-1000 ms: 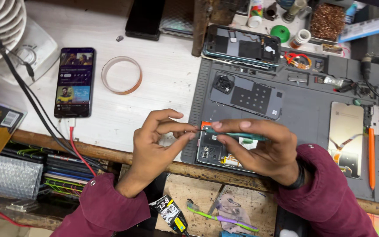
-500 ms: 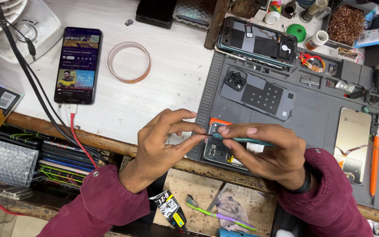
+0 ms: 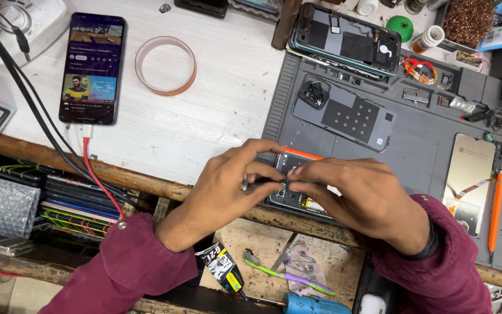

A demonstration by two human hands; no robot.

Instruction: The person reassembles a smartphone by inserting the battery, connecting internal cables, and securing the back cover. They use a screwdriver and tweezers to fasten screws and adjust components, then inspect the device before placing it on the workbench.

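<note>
Both hands pinched over the opened phone (image 3: 297,195) at the grey mat's (image 3: 425,145) near edge. Left hand (image 3: 228,189) gripped a thin tool, probably tweezers; right hand (image 3: 358,197) pressed fingertips beside it. Mid part-seating step; steady fine alignment needed.

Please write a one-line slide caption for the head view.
Both hands, left and right, pinch at an opened phone body on a grey repair mat.
</note>
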